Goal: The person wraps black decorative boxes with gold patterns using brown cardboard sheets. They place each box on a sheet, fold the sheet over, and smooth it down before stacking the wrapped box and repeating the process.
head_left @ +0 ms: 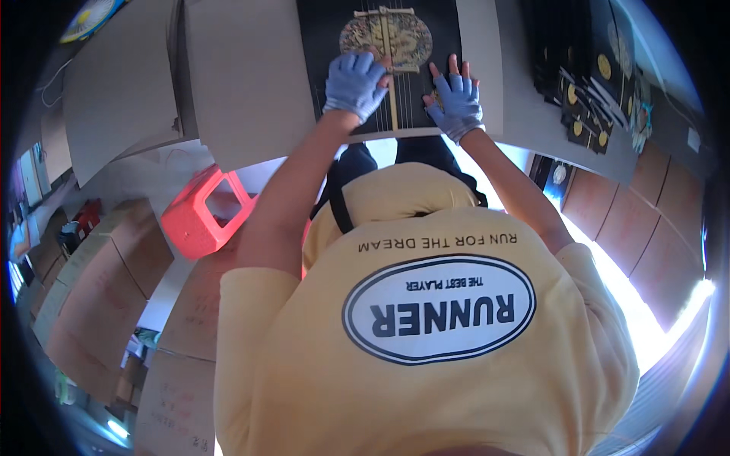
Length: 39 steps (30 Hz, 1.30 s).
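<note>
A black printed sheet or board (323, 30) lies on the work table, with a round ornate gold and coloured design (414, 38) and a gold strip running lengthwise down its middle. My left hand (355, 85), in a blue fingerless glove, rests on the sheet's left half. Its fingers are curled in, with bare fingertips against the lower edge of the round design beside the gold strip; whatever they pinch is hidden. Gloved the same way, my right hand (457, 102) lies on the sheet's right side, fingers spread and palm down.
Large grey cardboard sheets (239, 83) cover the table to the left. Stacked black and gold printed pieces (582, 83) stand at the right. A red plastic stool (194, 220) is at my left, near brown cartons (99, 304). More cartons (623, 220) stand on the right.
</note>
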{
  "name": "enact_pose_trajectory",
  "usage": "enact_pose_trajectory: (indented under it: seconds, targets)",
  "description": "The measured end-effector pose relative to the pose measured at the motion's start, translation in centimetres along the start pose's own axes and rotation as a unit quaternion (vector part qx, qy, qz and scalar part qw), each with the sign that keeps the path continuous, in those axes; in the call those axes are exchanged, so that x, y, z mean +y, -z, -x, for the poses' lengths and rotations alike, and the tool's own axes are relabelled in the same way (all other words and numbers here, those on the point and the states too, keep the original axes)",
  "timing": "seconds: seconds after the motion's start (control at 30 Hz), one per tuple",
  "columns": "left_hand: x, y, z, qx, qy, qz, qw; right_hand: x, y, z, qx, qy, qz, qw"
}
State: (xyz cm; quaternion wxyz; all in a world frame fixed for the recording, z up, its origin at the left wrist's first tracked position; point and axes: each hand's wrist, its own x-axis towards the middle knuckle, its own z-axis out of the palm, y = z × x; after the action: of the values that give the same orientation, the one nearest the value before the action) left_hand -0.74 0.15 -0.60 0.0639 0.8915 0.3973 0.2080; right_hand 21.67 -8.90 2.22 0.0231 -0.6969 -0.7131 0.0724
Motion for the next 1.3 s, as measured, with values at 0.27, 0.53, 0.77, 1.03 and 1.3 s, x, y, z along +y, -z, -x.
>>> enact_pose_trajectory:
  seconds: [0.27,0.53,0.77,1.03,1.3]
  targets:
    - [-0.1,-0.6,-0.1,0.001,-0.005,0.012,1.000,-1.8,-0.6,0.5,0.010,-0.079,-0.026,0.997]
    - [-1.6,-0.6,-0.2,-0.114,-0.025,0.073,0.990,-0.8,-1.0,1.0,0.034,-0.051,-0.024,0.998]
    - [-1.5,0.0,-0.5,-0.181,-0.036,0.007,0.983,-1.7,-0.1,0.1,-0.002,-0.072,-0.029,0.997]
    - [-0.7,0.8,-1.0,-0.270,-0.037,-0.095,0.957,-3.0,0.3,-1.2,-0.074,-0.084,0.042,0.993]
    - [-0.3,2.1,-2.2,-0.351,-0.032,-0.065,0.934,-3.0,0.5,-1.0,-0.051,-0.078,0.019,0.996]
